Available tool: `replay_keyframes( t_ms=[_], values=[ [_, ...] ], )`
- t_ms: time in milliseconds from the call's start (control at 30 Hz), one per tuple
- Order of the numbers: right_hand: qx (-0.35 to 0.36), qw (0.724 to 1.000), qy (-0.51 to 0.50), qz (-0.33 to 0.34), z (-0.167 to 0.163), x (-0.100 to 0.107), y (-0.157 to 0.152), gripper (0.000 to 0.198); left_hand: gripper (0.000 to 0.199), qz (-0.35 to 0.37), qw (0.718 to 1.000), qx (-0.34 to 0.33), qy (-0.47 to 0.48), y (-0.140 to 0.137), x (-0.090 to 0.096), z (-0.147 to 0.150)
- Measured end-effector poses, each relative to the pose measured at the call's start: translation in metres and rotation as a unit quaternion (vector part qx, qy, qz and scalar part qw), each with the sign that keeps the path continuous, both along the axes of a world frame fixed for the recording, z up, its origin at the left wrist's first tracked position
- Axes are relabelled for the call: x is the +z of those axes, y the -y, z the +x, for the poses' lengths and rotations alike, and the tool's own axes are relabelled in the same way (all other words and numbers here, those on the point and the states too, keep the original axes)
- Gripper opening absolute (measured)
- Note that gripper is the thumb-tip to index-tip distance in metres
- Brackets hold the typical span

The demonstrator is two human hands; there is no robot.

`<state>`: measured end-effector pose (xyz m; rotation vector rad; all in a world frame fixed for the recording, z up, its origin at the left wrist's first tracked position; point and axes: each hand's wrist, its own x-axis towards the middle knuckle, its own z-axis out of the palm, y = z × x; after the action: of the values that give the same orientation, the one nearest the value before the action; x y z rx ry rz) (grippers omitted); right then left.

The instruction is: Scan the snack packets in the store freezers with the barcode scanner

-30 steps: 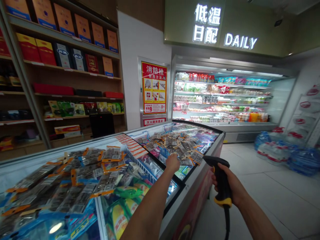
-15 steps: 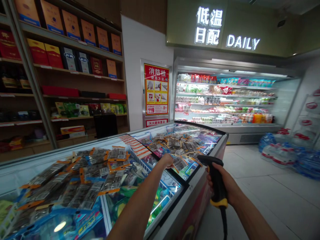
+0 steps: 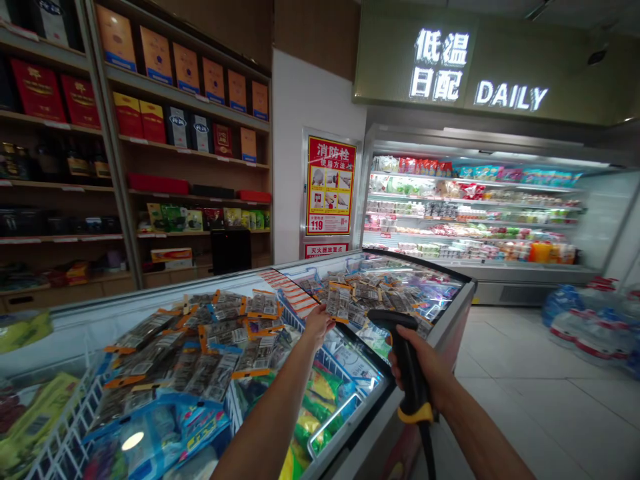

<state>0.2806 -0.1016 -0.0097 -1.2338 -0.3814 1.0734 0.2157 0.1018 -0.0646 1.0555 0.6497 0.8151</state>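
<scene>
My left hand [image 3: 318,325] is closed on the lower corner of a small clear-and-orange snack packet [image 3: 339,302], holding it up over the freezer's glass lid. In my right hand [image 3: 423,363] is a black and yellow barcode scanner [image 3: 409,363], its head pointing left toward the packet and its cord hanging down. Past the hands, a pile of similar packets [image 3: 367,291] lies on the far lid. Another heap of them [image 3: 200,340] spreads across the near left part of the freezer.
The chest freezer [image 3: 370,417] runs diagonally from lower left to centre, with bagged goods in wire baskets [image 3: 65,427]. Shelves of boxes [image 3: 195,153] stand at left. A lit dairy cooler [image 3: 470,207] is at the back. Water bottles [image 3: 585,313] stand on the floor at right.
My left hand has lifted a packet from the far pile and moved slightly left with it. The scanner has shifted left toward the packet. The view has turned a little left.
</scene>
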Motion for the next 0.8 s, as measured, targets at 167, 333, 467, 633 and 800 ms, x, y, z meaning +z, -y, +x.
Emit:
replay_keyframes(
  t_ms=[167, 333, 467, 633, 800],
  values=[
    [0.014, 1.000, 0.022, 0.000, -0.011, -0.001, -0.006, 0.025, 0.038, -0.015, 0.999, 0.015, 0.033, -0.006, -0.005, -0.006],
    [0.021, 1.000, 0.011, 0.000, -0.013, 0.000, -0.010, 0.025, 0.040, -0.022, 0.998, 0.030, 0.045, -0.010, -0.003, -0.013],
    [0.004, 1.000, 0.017, 0.004, -0.008, -0.001, -0.011, 0.026, 0.044, -0.008, 0.997, 0.074, 0.032, -0.016, -0.002, -0.021],
    [-0.022, 0.999, 0.023, 0.008, 0.005, -0.007, -0.005, 0.027, 0.047, 0.041, 0.986, 0.160, 0.012, -0.036, -0.007, -0.041],
    [-0.035, 0.999, 0.013, 0.014, 0.019, -0.012, 0.003, 0.026, 0.036, 0.090, 0.959, 0.252, -0.090, -0.062, -0.015, -0.067]
  ],
)
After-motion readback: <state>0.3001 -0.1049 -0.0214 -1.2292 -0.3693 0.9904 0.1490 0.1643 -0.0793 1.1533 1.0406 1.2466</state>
